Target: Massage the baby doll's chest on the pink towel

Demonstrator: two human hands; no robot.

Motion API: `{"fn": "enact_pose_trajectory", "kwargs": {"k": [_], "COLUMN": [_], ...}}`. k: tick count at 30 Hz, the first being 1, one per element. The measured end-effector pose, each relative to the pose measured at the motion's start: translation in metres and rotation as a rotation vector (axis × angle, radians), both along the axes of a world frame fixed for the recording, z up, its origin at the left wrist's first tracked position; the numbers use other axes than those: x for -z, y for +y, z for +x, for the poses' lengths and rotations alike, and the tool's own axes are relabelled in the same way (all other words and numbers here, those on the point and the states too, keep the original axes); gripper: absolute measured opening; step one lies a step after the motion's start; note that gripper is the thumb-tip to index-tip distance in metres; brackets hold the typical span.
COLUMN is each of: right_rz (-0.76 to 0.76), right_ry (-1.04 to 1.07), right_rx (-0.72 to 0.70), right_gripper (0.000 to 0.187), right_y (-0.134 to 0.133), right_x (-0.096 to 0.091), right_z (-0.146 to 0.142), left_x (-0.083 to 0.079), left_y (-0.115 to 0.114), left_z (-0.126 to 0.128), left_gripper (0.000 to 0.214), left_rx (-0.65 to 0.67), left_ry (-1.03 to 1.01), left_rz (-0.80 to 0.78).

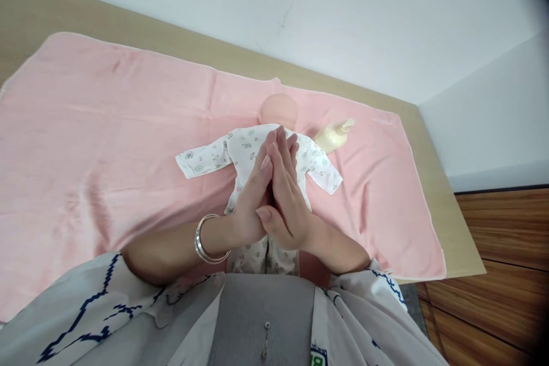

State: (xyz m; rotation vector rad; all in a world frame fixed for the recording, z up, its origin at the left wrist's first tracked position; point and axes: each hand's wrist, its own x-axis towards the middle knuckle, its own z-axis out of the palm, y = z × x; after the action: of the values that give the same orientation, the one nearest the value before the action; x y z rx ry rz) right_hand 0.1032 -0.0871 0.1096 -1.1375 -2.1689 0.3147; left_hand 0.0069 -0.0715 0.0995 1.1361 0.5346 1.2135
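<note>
My left hand (251,194) and my right hand (288,194) are pressed palm to palm, fingers stretched out and pointing away from me, with nothing between them. They hover over a baby doll (278,110) lying on its back in a white printed romper (244,151) with the sleeves spread to both sides. A silver bangle (205,240) circles my left wrist. A pale yellow baby bottle (333,134) lies on its side just right of the doll's head.
A pink towel (107,143) covers most of a light wooden table (433,171) set against a white wall. The table's right edge meets a dark wooden floor (501,274). My patterned sleeves fill the bottom of the view.
</note>
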Motion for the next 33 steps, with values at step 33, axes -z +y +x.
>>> {"fn": "enact_pose_trajectory", "kwargs": {"k": [33], "right_rz": [-0.2], "right_ry": [-0.359], "right_rx": [0.409], "right_gripper": [0.063], "right_y": [0.066], "right_x": [0.062], "right_z": [0.027], "left_x": [0.106], "left_y": [0.085], "left_z": [-0.011], "left_gripper": [0.047], "left_rx": [-0.552], "left_ry": [0.567], "left_rz": [0.415]}}
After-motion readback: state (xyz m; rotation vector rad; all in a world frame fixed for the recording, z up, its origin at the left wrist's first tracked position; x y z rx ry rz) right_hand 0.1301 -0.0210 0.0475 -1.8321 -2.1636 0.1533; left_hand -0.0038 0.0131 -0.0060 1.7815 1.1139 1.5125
